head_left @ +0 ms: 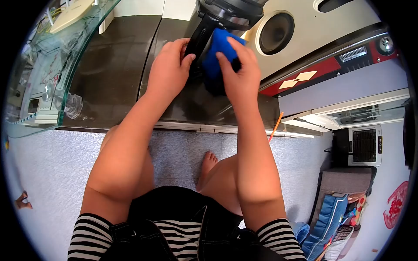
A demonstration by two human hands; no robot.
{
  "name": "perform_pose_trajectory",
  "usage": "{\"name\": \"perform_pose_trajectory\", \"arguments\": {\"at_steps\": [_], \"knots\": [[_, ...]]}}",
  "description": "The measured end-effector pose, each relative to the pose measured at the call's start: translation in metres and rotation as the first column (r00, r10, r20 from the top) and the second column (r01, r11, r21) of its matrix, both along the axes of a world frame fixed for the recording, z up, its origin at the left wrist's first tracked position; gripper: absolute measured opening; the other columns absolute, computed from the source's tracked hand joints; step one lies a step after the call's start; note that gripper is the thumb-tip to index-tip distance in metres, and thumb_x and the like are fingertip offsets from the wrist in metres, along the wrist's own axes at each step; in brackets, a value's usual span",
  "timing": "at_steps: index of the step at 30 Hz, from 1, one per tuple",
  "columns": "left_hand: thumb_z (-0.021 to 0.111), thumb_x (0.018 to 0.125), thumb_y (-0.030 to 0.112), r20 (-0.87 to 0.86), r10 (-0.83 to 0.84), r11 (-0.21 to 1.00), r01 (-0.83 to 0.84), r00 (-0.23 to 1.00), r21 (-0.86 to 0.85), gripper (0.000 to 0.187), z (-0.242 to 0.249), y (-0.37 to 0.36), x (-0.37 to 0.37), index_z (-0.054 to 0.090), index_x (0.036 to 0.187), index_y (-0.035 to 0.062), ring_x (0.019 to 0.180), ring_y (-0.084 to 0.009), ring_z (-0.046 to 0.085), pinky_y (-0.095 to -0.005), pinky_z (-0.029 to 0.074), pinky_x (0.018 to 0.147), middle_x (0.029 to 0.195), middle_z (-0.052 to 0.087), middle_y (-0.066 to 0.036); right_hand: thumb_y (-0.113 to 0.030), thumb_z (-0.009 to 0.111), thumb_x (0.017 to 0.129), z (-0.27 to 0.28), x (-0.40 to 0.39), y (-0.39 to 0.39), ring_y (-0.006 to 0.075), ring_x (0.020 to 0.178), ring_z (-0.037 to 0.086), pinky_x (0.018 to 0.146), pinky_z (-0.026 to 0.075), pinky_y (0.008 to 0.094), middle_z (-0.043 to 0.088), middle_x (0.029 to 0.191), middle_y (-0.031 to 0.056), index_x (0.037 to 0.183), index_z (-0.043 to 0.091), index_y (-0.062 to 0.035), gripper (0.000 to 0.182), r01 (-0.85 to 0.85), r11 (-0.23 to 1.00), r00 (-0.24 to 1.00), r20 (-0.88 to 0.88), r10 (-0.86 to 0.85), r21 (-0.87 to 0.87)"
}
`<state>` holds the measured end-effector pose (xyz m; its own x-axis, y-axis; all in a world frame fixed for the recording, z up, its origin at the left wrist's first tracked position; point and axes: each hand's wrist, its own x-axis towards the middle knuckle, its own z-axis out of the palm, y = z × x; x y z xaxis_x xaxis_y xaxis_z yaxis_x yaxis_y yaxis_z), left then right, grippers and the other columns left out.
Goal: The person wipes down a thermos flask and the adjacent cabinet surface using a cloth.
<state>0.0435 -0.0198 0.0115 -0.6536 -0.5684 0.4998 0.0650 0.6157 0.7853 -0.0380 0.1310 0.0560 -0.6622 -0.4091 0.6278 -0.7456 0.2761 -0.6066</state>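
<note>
A dark, glossy appliance with a long black handle (201,42) stands on the brown counter (115,65), its top cut off by the upper edge of the view. My left hand (172,63) is closed on the handle from the left side, thumb pressed against it. My right hand (241,69) pinches a bunched blue cloth (214,61) between thumb and fingers. The cloth rests against the appliance's lower right side, and part of it falls in dark shadow.
A glass shelf (65,93) with a router (72,15) on it stands at left. Right of the appliance is a pale cabinet with a round speaker (277,32). An orange stick (276,126) pokes up by the counter edge. Cushions (324,222) lie lower right.
</note>
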Motion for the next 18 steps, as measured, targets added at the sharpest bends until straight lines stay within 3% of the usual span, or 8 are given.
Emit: {"name": "perform_pose_trajectory", "arguments": {"at_steps": [3, 5, 6, 8, 10, 13, 16, 18], "knots": [[0.07, 0.092, 0.012, 0.051, -0.008, 1.0, 0.008, 0.999, 0.006, 0.039, 0.008, 0.001, 0.002, 0.059, 0.128, 0.004, 0.097, -0.0307, 0.066, -0.0401, 0.054, 0.086, 0.107, 0.064, -0.016, -0.018, 0.077, 0.084, -0.015, -0.001, -0.015, 0.0353, 0.094, 0.068, 0.08, 0.054, 0.0417, 0.067, 0.106, 0.0143, 0.122, 0.069, -0.0169, 0.038, 0.016, 0.994, 0.998, -0.055, -0.01, 0.109], [0.069, 0.094, 0.01, 0.098, -0.015, 1.0, 0.014, 0.995, 0.017, 0.041, 0.01, 0.003, 0.005, 0.057, 0.132, 0.0042, 0.101, -0.0285, 0.067, -0.0387, 0.056, 0.089, 0.113, 0.064, -0.016, -0.022, 0.075, 0.085, -0.022, 0.0, -0.018, 0.034, 0.097, 0.068, 0.081, 0.055, 0.0429, 0.067, 0.106, 0.0121, 0.121, 0.07, -0.0188, 0.036, 0.006, 0.881, 0.997, 0.065, -0.042, 0.474], [0.069, 0.093, 0.012, 0.125, 0.006, 0.998, 0.001, 0.992, -0.058, 0.042, 0.011, 0.003, 0.006, 0.056, 0.133, 0.0043, 0.102, -0.0308, 0.067, -0.0394, 0.055, 0.089, 0.114, 0.063, -0.018, -0.025, 0.074, 0.085, -0.022, 0.004, -0.02, 0.033, 0.098, 0.068, 0.081, 0.055, 0.0438, 0.067, 0.105, 0.011, 0.12, 0.071, -0.0203, 0.035, -0.007, 0.843, 0.992, 0.11, -0.062, 0.538], [0.069, 0.093, 0.014, 0.151, 0.022, 0.991, -0.002, 0.988, -0.132, 0.043, 0.01, 0.005, 0.006, 0.055, 0.133, 0.0043, 0.102, -0.0332, 0.067, -0.04, 0.055, 0.089, 0.114, 0.063, -0.019, -0.026, 0.074, 0.085, -0.024, 0.005, -0.022, 0.0336, 0.098, 0.068, 0.082, 0.054, 0.0442, 0.067, 0.104, 0.0116, 0.12, 0.071, -0.0188, 0.035, -0.004, 0.84, 0.992, 0.11, -0.067, 0.542], [0.068, 0.092, 0.022, 0.154, -0.014, 0.992, 0.032, 0.988, -0.118, 0.049, 0.012, 0.005, 0.006, 0.051, 0.134, 0.0025, 0.105, -0.0413, 0.064, -0.0469, 0.053, 0.088, 0.122, 0.062, -0.02, -0.027, 0.075, 0.085, -0.025, 0.003, -0.02, 0.0343, 0.098, 0.067, 0.083, 0.053, 0.0445, 0.068, 0.104, 0.0122, 0.119, 0.071, -0.0173, 0.036, 0.002, 0.838, 0.992, 0.105, -0.071, 0.546], [0.07, 0.092, 0.025, 0.221, -0.04, 0.993, 0.063, 0.974, -0.099, 0.057, 0.019, 0.014, 0.013, 0.046, 0.139, 0.0029, 0.111, -0.0423, 0.062, -0.0478, 0.052, 0.09, 0.127, 0.061, -0.021, -0.027, 0.073, 0.085, -0.029, 0.003, -0.013, 0.035, 0.101, 0.067, 0.085, 0.054, 0.0448, 0.068, 0.106, 0.0132, 0.121, 0.071, -0.0176, 0.037, -0.025, 0.822, 0.985, 0.153, -0.076, 0.569], [0.069, 0.092, 0.025, 0.252, -0.011, 0.991, 0.044, 0.968, -0.127, 0.06, 0.014, 0.011, 0.009, 0.043, 0.142, 0.0038, 0.113, -0.0422, 0.062, -0.0479, 0.052, 0.09, 0.13, 0.06, -0.021, -0.027, 0.073, 0.085, -0.024, -0.003, 0.003, 0.0359, 0.103, 0.067, 0.087, 0.054, 0.0441, 0.071, 0.108, 0.0147, 0.122, 0.071, -0.0175, 0.039, -0.061, 0.753, 0.972, 0.21, -0.104, 0.656], [0.071, 0.092, 0.024, 0.237, -0.005, 0.991, 0.036, 0.971, -0.127, 0.059, 0.011, 0.009, 0.005, 0.044, 0.141, 0.0039, 0.11, -0.0406, 0.064, -0.0463, 0.052, 0.091, 0.125, 0.063, -0.022, -0.028, 0.072, 0.087, -0.017, -0.01, 0.017, 0.0343, 0.108, 0.067, 0.088, 0.055, 0.0452, 0.071, 0.115, 0.0141, 0.121, 0.072, -0.0209, 0.035, -0.105, 0.596, 0.958, 0.241, -0.154, 0.796]]}}
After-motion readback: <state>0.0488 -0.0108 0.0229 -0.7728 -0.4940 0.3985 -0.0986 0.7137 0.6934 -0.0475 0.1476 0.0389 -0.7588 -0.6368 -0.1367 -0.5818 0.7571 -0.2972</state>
